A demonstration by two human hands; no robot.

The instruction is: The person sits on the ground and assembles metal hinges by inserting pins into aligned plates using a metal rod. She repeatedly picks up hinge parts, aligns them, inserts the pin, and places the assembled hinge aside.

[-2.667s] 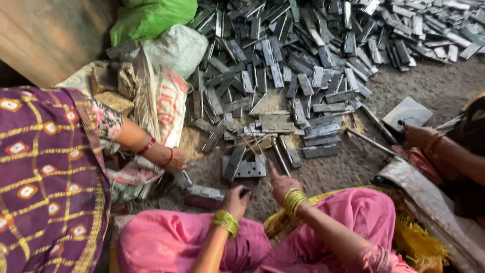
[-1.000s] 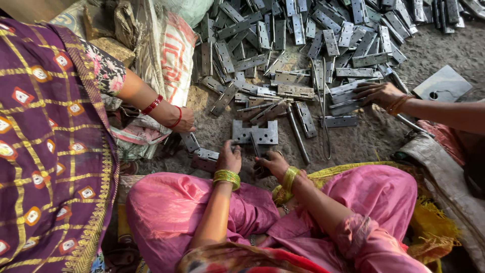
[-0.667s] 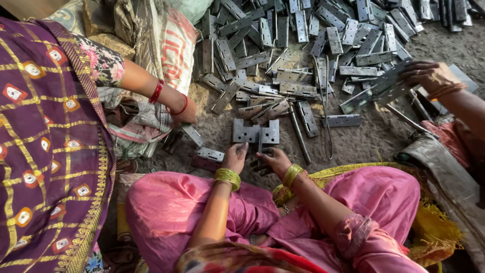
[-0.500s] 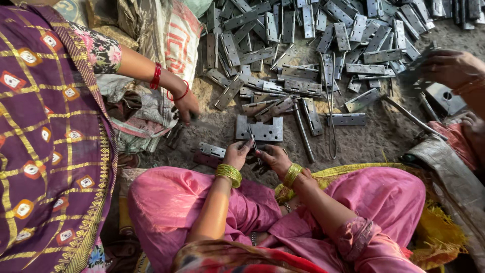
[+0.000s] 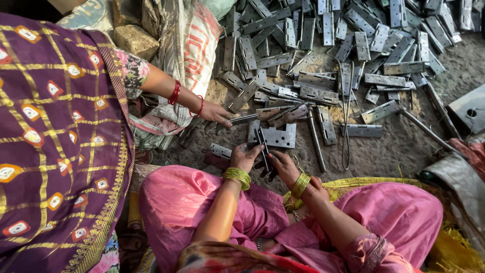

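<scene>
Since the earlier frames, both my hands are closing in on one dark hinge piece (image 5: 263,148) and tipping it up on edge.

I am pinching it between my left hand (image 5: 246,156) and right hand (image 5: 282,168), both grasping the piece, just off the near edge of the ground (image 5: 394,151), touching the flat grey hinge plate (image 5: 277,136). It looks stiff, hard steel, fairly heavy and sharp-cornered, so I am judging the long edges the safest hold. Beyond it the hinge pile (image 5: 323,45) is spreading toward the far edge, while a co-worker's hand (image 5: 216,113) is reaching in from the left.
</scene>
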